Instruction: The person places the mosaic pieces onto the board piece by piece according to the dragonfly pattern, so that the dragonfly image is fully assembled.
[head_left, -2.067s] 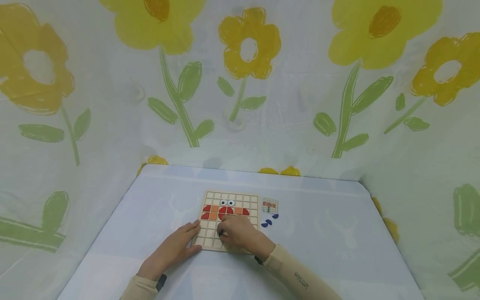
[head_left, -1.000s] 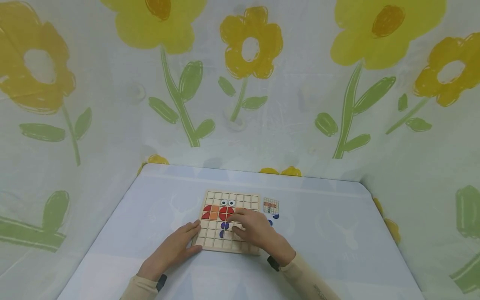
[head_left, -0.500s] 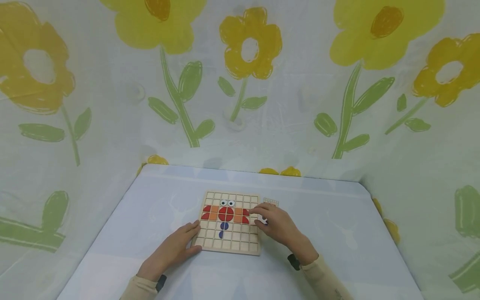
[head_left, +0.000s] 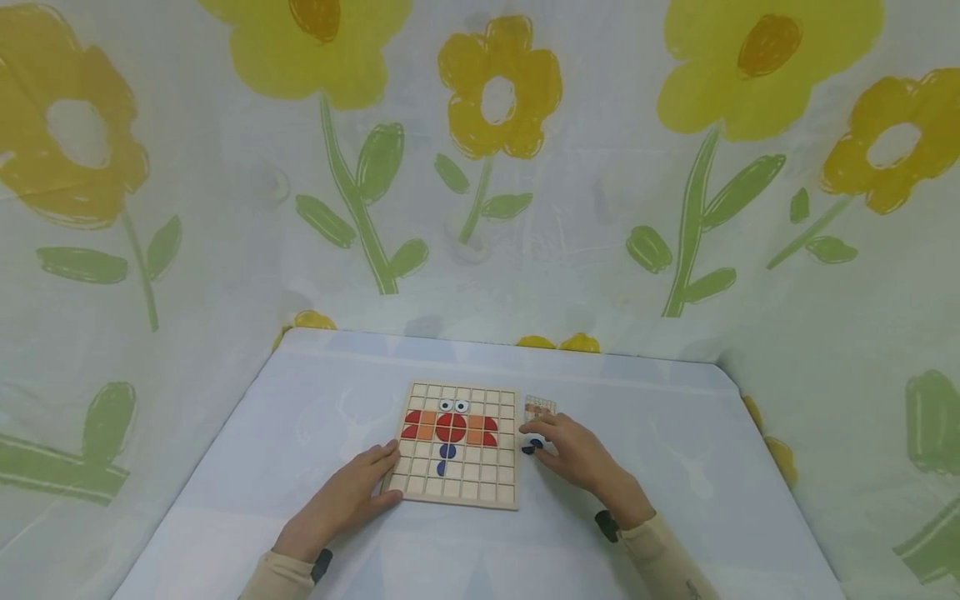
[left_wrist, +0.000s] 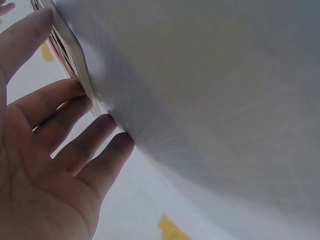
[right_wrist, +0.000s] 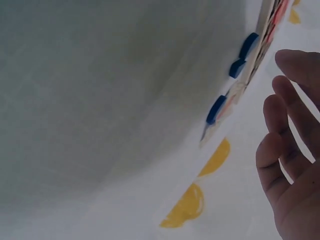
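Observation:
A square wooden grid board (head_left: 480, 490) lies on the table. Set in it are two eye tiles (head_left: 453, 406), a red disc of quarter pieces (head_left: 452, 428), orange squares and red pieces at either side, and blue half-round pieces (head_left: 447, 451) below. My left hand (head_left: 341, 500) rests against the board's left edge; in the left wrist view its fingertips (left_wrist: 75, 87) are at that edge. My right hand (head_left: 573, 454) hovers over loose blue half-round pieces (head_left: 528, 450) right of the board. The right wrist view shows its relaxed fingers apart from the blue pieces (right_wrist: 247, 46).
Behind the loose pieces lies a small pattern card (head_left: 538, 403) with a printed grid, partly covered by my right hand. The pale table (head_left: 675, 517) ends at a flower-printed curtain (head_left: 570, 250) at the back and sides.
My right hand pressed a blue piece into the board's lower middle, let go and moved right over the loose blue pieces. My left hand stayed at the board's left edge.

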